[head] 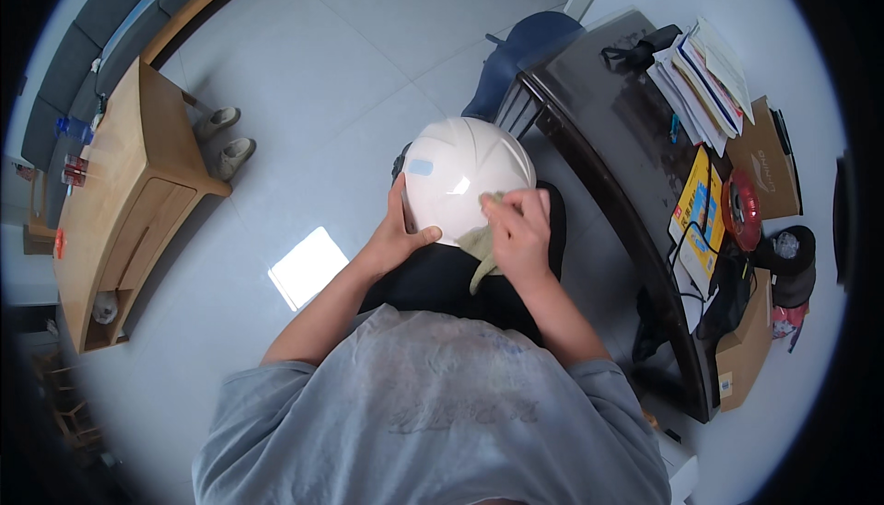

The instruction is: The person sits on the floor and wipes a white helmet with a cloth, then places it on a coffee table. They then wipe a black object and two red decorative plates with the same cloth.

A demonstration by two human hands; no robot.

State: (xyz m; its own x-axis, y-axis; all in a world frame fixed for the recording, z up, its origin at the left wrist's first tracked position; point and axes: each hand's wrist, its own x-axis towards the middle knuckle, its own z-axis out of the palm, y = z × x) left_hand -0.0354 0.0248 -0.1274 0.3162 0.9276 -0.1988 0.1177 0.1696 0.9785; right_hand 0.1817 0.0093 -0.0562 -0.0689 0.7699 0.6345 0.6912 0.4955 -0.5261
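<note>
A glossy white helmet rests over my lap, its shell facing up, with a pale blue patch near its left side. My left hand grips the helmet's lower left rim, the thumb lying on the shell. In my right hand is a greenish cloth, bunched under the fingers against the helmet's right side; its loose end hangs over the lower rim. Part of the cloth is hidden by the fingers. Black trousers lie beneath the helmet.
A dark desk at the right holds a stack of papers, a yellow box and cables. Behind my right hand's side stands a blue chair. At the left are a wooden table, shoes and a grey sofa.
</note>
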